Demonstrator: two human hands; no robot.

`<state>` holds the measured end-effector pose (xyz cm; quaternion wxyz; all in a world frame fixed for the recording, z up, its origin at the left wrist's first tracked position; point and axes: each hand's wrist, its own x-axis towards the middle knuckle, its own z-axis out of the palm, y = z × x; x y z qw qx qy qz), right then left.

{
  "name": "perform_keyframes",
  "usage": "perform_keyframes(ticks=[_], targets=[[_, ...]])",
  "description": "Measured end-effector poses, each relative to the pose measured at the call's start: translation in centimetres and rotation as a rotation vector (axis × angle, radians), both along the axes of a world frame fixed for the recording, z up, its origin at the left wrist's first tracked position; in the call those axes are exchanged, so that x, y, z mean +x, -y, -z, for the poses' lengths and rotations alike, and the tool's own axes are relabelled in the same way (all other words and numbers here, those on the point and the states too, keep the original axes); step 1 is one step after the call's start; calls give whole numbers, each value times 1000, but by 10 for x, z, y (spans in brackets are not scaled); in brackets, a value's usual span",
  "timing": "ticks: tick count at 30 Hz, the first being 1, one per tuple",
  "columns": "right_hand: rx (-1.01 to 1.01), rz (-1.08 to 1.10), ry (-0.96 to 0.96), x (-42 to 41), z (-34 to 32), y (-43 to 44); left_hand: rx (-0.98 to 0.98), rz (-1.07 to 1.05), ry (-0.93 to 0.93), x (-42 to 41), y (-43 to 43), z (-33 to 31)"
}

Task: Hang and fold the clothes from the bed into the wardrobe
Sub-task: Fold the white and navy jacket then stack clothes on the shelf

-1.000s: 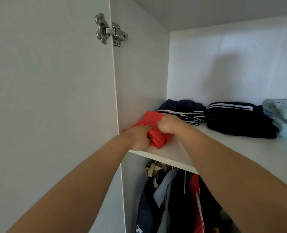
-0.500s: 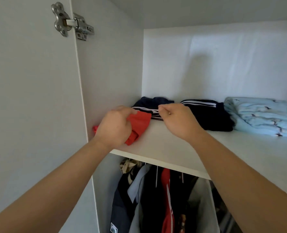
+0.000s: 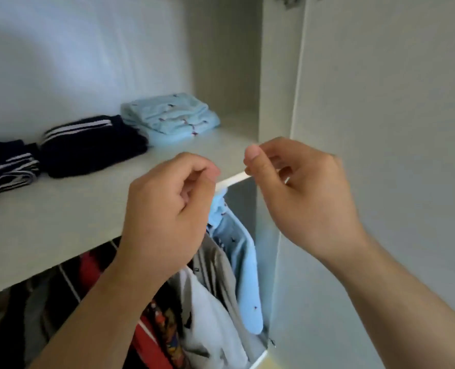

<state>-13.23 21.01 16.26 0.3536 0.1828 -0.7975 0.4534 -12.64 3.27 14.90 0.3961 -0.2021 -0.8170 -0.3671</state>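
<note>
My left hand point(image 3: 167, 209) and my right hand point(image 3: 295, 193) hover in front of the wardrobe shelf point(image 3: 61, 222), fingers loosely curled, holding nothing. Three folded garments lie on the shelf: a dark striped one point(image 3: 5, 166) at the far left, a navy one with white stripes point(image 3: 93, 145) beside it, and a light blue patterned pile point(image 3: 170, 117) at the right. The red garment is out of view. Below the shelf hang a light blue shirt point(image 3: 247, 275), a pale grey top point(image 3: 207, 315) and several darker clothes.
The wardrobe's right side panel point(image 3: 274, 89) and the open right door point(image 3: 381, 129) stand close to my right hand. The shelf's front edge runs just behind both hands. The frame is somewhat blurred.
Both hands have let go of the red garment and pulled back from the shelf. The view has swung right, from the left door to the right door.
</note>
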Motion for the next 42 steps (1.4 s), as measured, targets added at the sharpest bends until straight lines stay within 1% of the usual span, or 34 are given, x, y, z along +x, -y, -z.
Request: perform_keyframes(ticks=[2, 4, 6, 9, 12, 15, 17, 22, 27, 31, 35, 42], targets=[[-12, 169, 100, 37, 15, -39, 37, 211, 81, 4, -50, 13], [-60, 328, 191, 80, 22, -81, 47, 407, 122, 18, -105, 21], [-137, 485, 230, 127, 26, -121, 55, 593, 164, 39, -160, 26], [-248, 731, 211, 207, 33, -181, 42, 855, 223, 88, -242, 32], [-331, 929, 202, 293, 42, -235, -3, 1078, 284, 152, -316, 38], [-368, 1123, 164, 379, 51, -283, -54, 1251, 304, 220, -386, 47], [-365, 1240, 136, 436, 60, -314, -84, 1334, 301, 266, -433, 56], [-430, 1466, 153, 577, 85, -397, -146, 1507, 427, 396, -551, 82], [-475, 1620, 203, 677, 113, -474, -236, 1594, 455, 502, -653, 103], [-495, 1720, 256, 730, 133, -535, -321, 1673, 492, 547, -726, 125], [-528, 1820, 282, 763, 149, -606, -378, 1731, 512, 578, -816, 148], [-584, 1986, 389, 797, 167, -735, -495, 1900, 441, 616, -982, 173]])
